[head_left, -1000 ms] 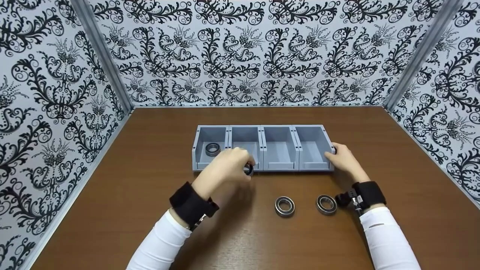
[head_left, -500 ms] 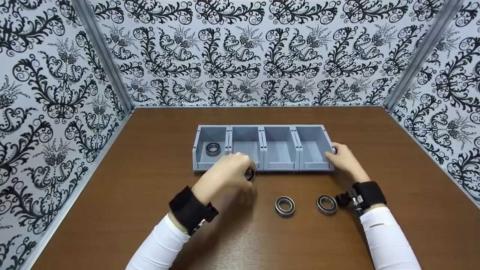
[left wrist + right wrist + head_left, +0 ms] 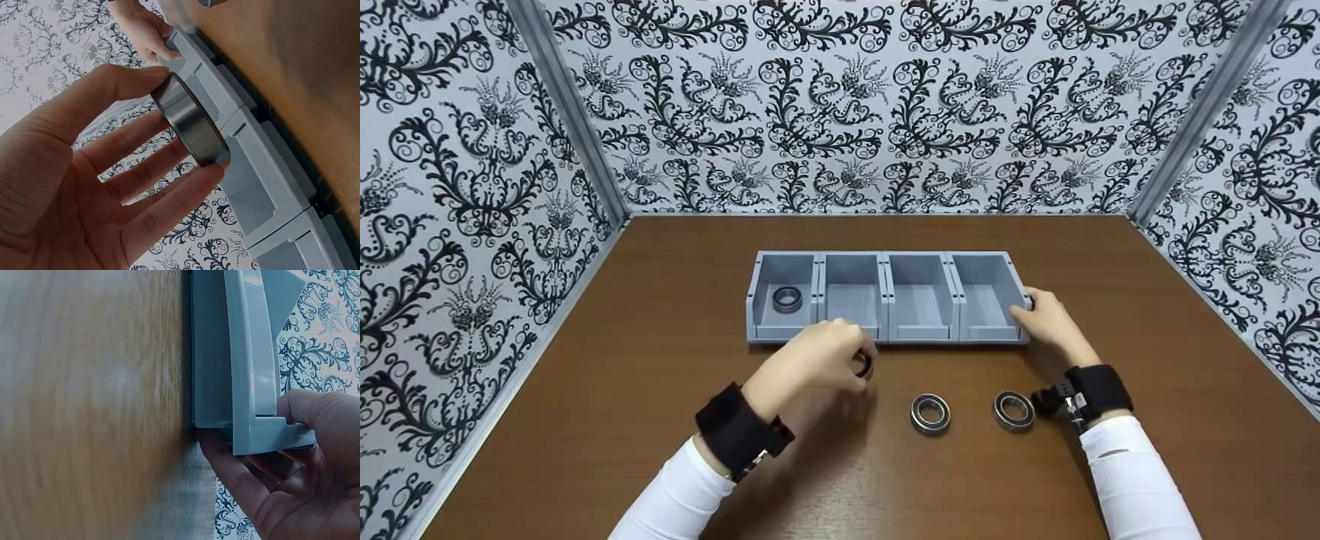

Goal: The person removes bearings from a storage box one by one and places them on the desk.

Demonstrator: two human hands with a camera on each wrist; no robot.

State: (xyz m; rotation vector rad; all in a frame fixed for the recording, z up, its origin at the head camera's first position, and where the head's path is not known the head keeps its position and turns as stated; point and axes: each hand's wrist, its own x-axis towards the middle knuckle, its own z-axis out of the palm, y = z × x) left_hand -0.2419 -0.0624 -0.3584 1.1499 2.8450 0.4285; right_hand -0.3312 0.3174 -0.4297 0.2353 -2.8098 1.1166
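My left hand (image 3: 816, 358) pinches a ball bearing (image 3: 194, 124) between thumb and fingertips, above the table just in front of the second compartment from the left. In the left wrist view the bearing is tilted, its smooth steel outer ring showing. My right hand (image 3: 1051, 324) grips the right end wall of the grey four-part bin row (image 3: 921, 332); the right wrist view has its thumb inside the wall and its fingers outside and below. Another bearing (image 3: 787, 309) lies in the leftmost compartment. Two more, a middle bearing (image 3: 930, 429) and a right bearing (image 3: 1013, 425), lie flat on the table.
The brown wooden table (image 3: 585, 420) is enclosed by patterned walls (image 3: 840, 105) at the back and both sides. A black strap with a small camera (image 3: 1054, 399) on my right wrist sits close beside the right bearing.
My left hand has drawn slightly back from the bin row toward me, still holding the bearing. The right hand keeps its grip on the bin's end wall.
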